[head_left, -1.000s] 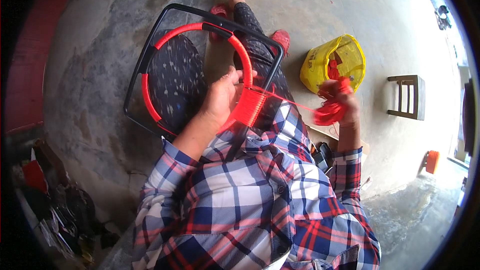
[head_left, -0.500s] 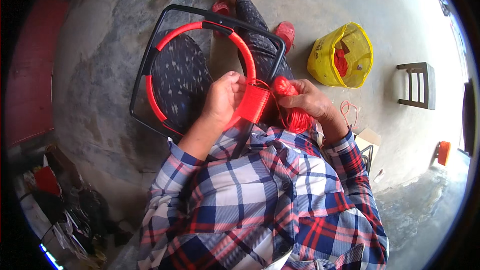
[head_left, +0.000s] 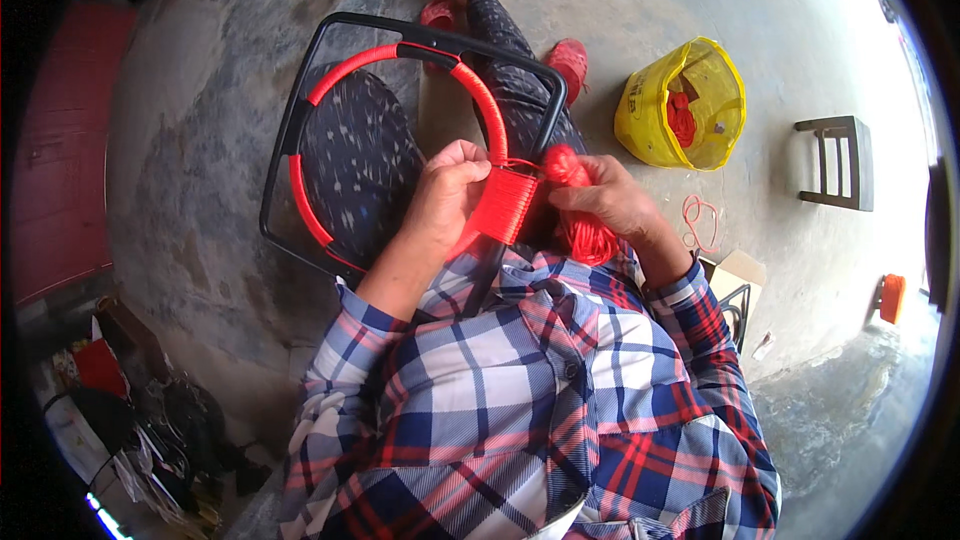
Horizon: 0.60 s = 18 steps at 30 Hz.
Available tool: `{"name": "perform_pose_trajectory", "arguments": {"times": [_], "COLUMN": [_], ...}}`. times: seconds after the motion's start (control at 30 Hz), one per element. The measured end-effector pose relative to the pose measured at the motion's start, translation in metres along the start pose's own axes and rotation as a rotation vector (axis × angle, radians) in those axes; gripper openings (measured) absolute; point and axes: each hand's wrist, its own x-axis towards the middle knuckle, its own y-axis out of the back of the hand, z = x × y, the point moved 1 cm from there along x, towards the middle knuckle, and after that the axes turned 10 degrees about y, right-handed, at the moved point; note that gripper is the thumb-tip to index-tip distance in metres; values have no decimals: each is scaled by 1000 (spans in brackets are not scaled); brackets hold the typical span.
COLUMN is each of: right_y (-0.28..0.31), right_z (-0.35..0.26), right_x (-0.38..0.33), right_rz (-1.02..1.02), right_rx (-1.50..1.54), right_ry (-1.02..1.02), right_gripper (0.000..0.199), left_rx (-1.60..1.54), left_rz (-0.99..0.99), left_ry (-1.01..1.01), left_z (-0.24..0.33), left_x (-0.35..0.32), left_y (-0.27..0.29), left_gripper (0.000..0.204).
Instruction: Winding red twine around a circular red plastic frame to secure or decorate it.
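Note:
A black metal frame (head_left: 283, 180) with a round ring inside lies across my lap. Bright red cord (head_left: 503, 205) is wound tightly round parts of the ring, with a wide band on its right side. At the inner edge of that band, my left hand (head_left: 446, 202) is closed, thumb and forefinger pinching the cord by the ring. My right hand (head_left: 612, 202) grips a bundle of red cord (head_left: 588, 238) just right of the frame. A strand runs from the bundle to the top of the wound band. The fingertips behind the bundle are hidden.
A yellow bucket (head_left: 640, 120) with red cord inside stands ahead to the right. Beyond it is a small dark stool (head_left: 850, 162). A loose loop of cord (head_left: 700, 222) lies on the floor. Red shoes (head_left: 568, 68) lie by my legs; clutter (head_left: 150, 430) fills the lower left.
My left thumb and forefinger have come together in a pinch at the ring's edge. My right hand and the bundle have shifted slightly left, and the frame has moved a little.

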Motion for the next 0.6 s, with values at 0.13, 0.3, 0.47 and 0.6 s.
{"name": "perform_pose_trajectory", "arguments": {"times": [0.13, 0.3, 0.47, 0.6], "right_y": [15, 14, 3, 15], "right_z": [4, 7, 0, 26], "right_x": [-15, -20, -5, 17], "right_rz": [43, 169, 57, -104], "right_rx": [237, 381, 722, 1031], "right_ry": [34, 261, 409, 467], "right_gripper": [12, 15, 11, 11], "left_rx": [-59, -43, -6, -12], "left_rz": [-24, -31, -54, -129], "left_ry": [15, 23, 57, 142], "left_z": [0, -2, -3, 0], "left_x": [2, 4, 5, 1], "left_y": [2, 7, 4, 0], "left_gripper": [12, 14, 23, 29]}}
